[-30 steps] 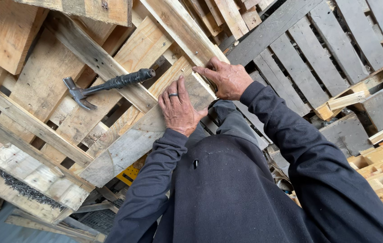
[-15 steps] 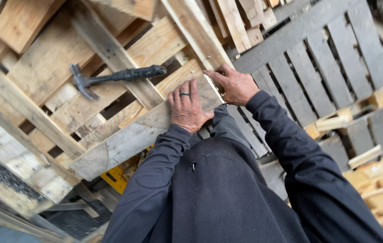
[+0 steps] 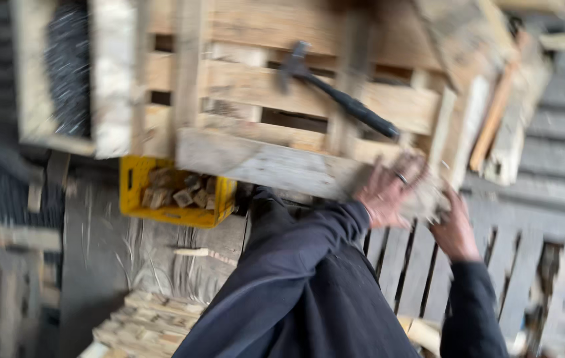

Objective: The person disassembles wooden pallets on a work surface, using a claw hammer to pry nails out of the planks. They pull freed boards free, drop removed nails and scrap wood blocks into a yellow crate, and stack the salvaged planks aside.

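Observation:
The view is motion-blurred. A pale wooden pallet lies ahead of me with a black hammer resting across its slats. My left hand, wearing a ring, and my right hand are side by side at the right end of the pallet's near plank. Both hands appear closed around that plank end. Dark sleeves cover both of my arms.
A yellow plastic crate with several wooden blocks stands under the pallet's near edge. Grey pallets lie to the right and beneath my hands. A stack of short wooden pieces sits at the bottom left. Loose boards lean at the pallet's right end.
The view has swung round sharply and blurred. My hands have shifted from lying flat on the plank to clasping its end. The hammer still lies on the pallet.

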### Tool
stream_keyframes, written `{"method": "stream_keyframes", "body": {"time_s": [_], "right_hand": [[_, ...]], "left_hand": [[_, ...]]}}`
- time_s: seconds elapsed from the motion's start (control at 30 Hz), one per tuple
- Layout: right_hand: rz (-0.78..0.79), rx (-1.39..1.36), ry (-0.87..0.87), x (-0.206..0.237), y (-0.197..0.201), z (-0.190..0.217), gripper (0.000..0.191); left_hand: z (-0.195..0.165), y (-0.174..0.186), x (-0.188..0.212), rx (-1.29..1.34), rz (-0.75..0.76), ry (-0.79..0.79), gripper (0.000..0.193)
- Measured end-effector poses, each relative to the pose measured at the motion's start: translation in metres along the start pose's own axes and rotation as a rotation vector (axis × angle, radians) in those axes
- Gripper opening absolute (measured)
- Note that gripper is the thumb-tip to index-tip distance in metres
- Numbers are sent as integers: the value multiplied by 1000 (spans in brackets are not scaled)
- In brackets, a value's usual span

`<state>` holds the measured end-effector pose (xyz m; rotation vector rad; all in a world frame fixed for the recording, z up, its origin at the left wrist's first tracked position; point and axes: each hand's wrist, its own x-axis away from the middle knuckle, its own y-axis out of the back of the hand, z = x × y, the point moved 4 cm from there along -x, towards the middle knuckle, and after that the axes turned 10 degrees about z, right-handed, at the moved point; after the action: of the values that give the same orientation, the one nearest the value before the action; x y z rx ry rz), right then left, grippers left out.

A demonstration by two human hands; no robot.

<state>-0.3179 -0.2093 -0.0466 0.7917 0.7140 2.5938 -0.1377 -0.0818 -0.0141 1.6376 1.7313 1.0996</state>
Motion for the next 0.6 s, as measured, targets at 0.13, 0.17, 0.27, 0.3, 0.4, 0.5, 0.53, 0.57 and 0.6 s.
{"method": "stream_keyframes", "body": {"time_s": [0.13, 0.17, 0.27, 0.3, 0.4, 0.5, 0.53, 0.57, 0.6], "right_hand": [[-366, 153, 109, 12, 0, 30, 61], [-521, 405, 142, 9, -1, 51, 55], [-278, 77, 286, -50, -58, 128, 31], [-197, -26, 307, -66, -81, 162, 23], [71, 205, 485, -96, -163, 300, 23], [476, 239, 771, -130, -258, 450, 21], [590, 280, 899, -140, -288, 494, 24], [643, 326, 1082, -150, -321, 534, 25], [713, 354, 1152, -165, -355, 566, 27]], "left_hand": [[67, 47, 93, 192, -316, -25, 93], [91, 60, 126, 220, -406, -21, 77], [174, 101, 221, 351, -750, 144, 36], [203, 112, 257, 374, -892, 271, 32], [301, 135, 352, 606, -1115, 706, 35], [379, 157, 438, 361, -1529, 1009, 21], [400, 163, 458, 397, -1689, 842, 23], [420, 167, 475, 429, -1840, 669, 25], [442, 170, 491, 486, -1877, 670, 24]]}}
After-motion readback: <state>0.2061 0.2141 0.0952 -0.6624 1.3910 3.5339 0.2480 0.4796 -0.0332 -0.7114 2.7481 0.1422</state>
